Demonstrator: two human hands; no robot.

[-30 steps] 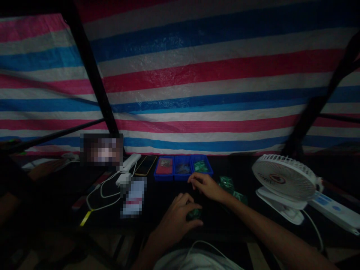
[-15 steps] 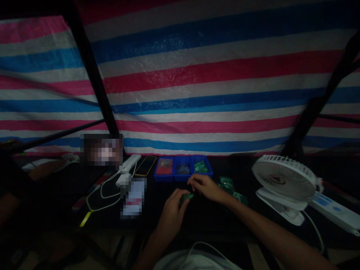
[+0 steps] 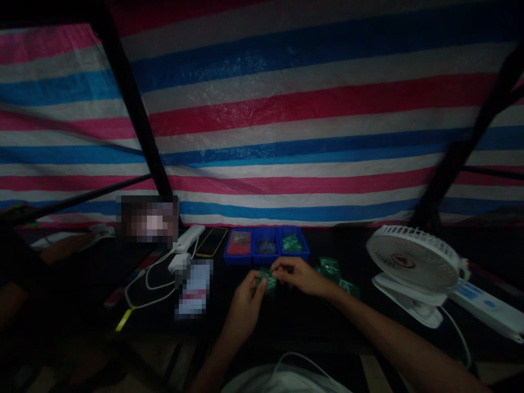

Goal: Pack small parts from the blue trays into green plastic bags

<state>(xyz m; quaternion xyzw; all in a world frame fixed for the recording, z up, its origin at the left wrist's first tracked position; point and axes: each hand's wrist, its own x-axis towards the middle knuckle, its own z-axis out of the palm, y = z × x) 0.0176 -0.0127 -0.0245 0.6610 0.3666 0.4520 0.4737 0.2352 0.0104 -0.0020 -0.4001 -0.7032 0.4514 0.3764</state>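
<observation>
A pink, white and blue striped tarpaulin [image 3: 286, 109] fills the upper view, crossed by black frame poles [image 3: 133, 109] whose lower ends vanish into shadow. Below it runs a dark tabletop [image 3: 311, 327], its front edge and everything under it too dim to make out. On the right stands a white clip-on fan [image 3: 413, 259], with a white power strip [image 3: 487, 308] beside it, cut off by the frame edge. At the far left, a dim forearm [image 3: 65, 245] lies in shadow, apparently another person's. A blue three-compartment tray [image 3: 266, 245] sits at the back: the left compartment shows something red, the middle one something dark, and the right one green contents, all too small to identify. To its left lie a smartphone [image 3: 212, 241], a white charger [image 3: 180, 262] with tangled white cables [image 3: 147, 286], and two pixelated patches [image 3: 147, 219] that hide whatever lies beneath them. Both hands meet at the table's centre: the left hand [image 3: 244, 308] and right hand [image 3: 298, 275] pinch a small green packet [image 3: 266, 281] between their fingertips, partly covering it. More green packets [image 3: 329, 267] lie just right of the right hand.
</observation>
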